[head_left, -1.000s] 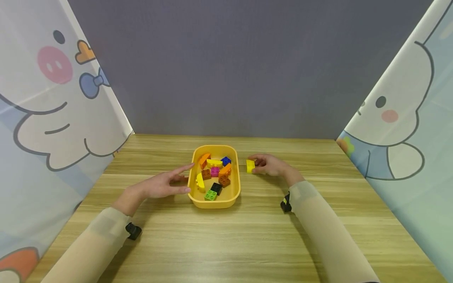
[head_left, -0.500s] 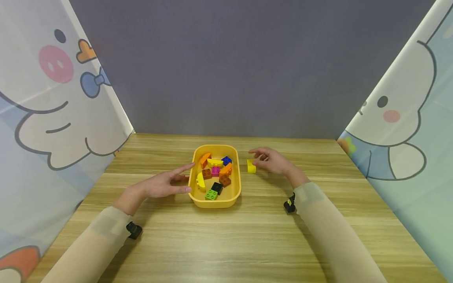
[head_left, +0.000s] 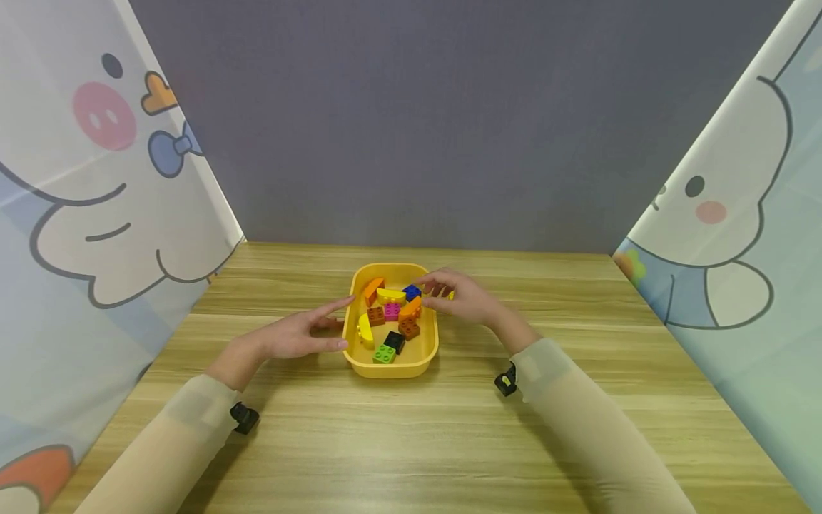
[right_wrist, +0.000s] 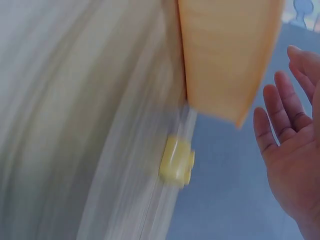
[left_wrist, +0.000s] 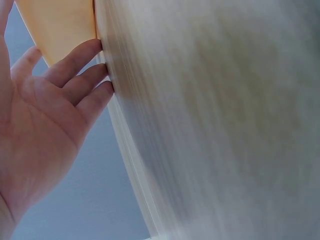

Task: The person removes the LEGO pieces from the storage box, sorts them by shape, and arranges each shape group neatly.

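Head view: we've ditched the boxy yellow plastic brick (right_wrist: 176, 161), probably placed; right hand (head_left: 465, 296) now over the oblong orange-yellow plastic tray (head_left: 388, 370), left hand (head_left: 289, 337) beside it, both relaxed, empty.

Yellow box (head_left: 389, 370): no words or numbers to read on the sides.
Toy blocks (head_left: 392, 311): too small to read any letters on them.
Loose yellow block (right_wrist: 175, 160): too blurry to read.
Left wall (head_left: 70, 239): just cartoon drawings, no words to read.
Right wall (head_left: 738, 285): same, only cartoon drawings.
Gray back wall (head_left: 411, 121): no writing to read.
Counter (head_left: 411, 442): only wood stripes.
Right wrist gadget (head_left: 506, 382): yellow spot, too tiny to read.
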Available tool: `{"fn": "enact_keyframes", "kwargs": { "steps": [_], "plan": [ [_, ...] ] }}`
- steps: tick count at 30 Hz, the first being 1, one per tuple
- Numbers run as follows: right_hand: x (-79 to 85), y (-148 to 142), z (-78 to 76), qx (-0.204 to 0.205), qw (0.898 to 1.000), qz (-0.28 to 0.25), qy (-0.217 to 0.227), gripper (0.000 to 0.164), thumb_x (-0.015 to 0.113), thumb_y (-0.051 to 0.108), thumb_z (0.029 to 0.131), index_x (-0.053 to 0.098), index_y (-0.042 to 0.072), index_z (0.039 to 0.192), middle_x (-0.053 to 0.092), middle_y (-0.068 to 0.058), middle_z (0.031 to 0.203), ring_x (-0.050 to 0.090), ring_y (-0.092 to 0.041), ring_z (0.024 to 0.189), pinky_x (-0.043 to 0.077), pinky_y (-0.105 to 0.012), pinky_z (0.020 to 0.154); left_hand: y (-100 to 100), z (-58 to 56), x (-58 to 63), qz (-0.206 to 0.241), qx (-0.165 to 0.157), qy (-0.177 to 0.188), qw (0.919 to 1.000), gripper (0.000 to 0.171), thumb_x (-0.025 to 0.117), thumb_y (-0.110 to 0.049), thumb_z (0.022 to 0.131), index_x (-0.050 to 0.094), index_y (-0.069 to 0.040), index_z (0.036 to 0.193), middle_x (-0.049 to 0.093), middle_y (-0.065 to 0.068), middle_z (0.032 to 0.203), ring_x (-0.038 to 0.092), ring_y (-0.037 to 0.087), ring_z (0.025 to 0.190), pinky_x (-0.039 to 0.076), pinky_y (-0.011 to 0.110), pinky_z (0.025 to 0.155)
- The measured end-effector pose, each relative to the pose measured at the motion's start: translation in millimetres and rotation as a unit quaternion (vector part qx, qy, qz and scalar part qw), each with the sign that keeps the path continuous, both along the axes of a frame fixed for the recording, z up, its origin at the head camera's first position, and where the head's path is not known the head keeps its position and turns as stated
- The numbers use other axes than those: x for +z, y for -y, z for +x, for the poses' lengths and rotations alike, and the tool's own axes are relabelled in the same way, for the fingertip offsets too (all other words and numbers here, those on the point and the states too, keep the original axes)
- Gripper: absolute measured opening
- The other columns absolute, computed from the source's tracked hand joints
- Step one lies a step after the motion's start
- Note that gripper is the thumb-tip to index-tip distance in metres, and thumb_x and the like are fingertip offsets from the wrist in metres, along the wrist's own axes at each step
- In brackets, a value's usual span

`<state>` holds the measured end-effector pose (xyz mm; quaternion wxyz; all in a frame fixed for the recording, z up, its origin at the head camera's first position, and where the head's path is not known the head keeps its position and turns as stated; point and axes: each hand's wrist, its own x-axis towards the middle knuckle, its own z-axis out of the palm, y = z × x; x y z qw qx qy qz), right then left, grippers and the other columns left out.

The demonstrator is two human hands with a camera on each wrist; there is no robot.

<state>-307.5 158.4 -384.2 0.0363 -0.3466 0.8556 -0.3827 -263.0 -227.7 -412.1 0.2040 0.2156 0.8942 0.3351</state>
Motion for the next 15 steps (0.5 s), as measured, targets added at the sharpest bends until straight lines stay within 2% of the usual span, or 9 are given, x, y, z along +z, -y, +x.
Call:
{"fn": "enact_keyframes", "kwargs": {
  "steps": [3,11,15],
  "plan": [
    [-0.6,17.1,3.7,0.02,1.0,0.008,-0.003,0.041,0.074,0.015,0.106,0.069,0.008,0.146,0.074,-0.016,0.122,0.067,-0.025,0.111,0.058,-0.047,0.098,-0.4,0.4,1.3,-0.002,-0.001,-0.002,1.0,0.095,0.072,-0.063,0.101,0.016,-0.047,0.175,0.049,0.023,0.169,0.043,0.052,0.158,0.028,0.082,0.125],
    [-3.3,60.6,10.2,0.046,0.998,0.038,0.031,0.043,0.075,0.026,0.107,0.068,0.012,0.147,0.074,-0.007,0.123,0.067,-0.016,0.107,0.059,-0.032,0.095,-0.3,0.8,2.3,0.005,-0.007,-0.004,1.0,0.094,0.072,-0.061,0.101,0.018,-0.043,0.176,0.05,0.024,0.168,0.045,0.051,0.157,0.029,0.082,0.124],
    [-6.4,78.6,9.8,0.065,0.995,0.057,0.044,0.044,0.074,0.027,0.108,0.067,0.012,0.148,0.076,-0.003,0.121,0.067,-0.014,0.102,0.059,-0.031,0.093,0.3,1.4,1.4,0.011,-0.01,-0.003,0.9999,0.094,0.073,-0.06,0.102,0.018,-0.042,0.176,0.049,0.025,0.168,0.045,0.051,0.157,0.031,0.081,0.124]
  ]
}}
